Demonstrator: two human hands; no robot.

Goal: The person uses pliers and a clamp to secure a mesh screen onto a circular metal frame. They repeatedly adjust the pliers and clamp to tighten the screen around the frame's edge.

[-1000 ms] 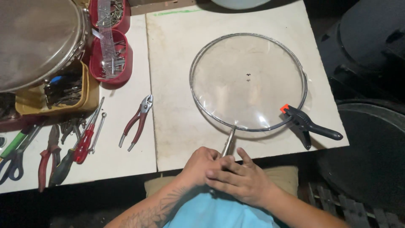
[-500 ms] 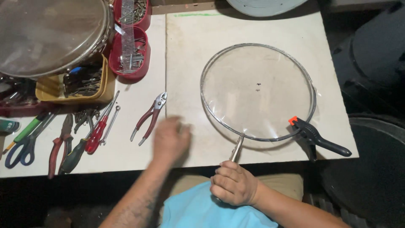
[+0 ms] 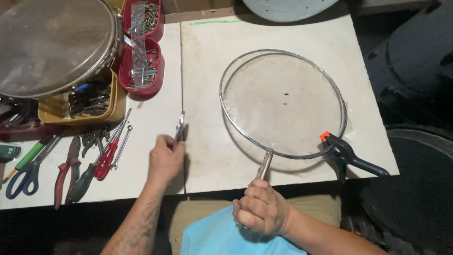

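Since the earlier frame the left hand has reached the pliers at frame centre-left, fingers curled around their handles, steel nose pointing up-frame. The right hand at lower centre grips a metal tool clamped to the rim of the round glass lid, which lies flat on the white surface. A black spring clamp bites the lid's lower-right edge.
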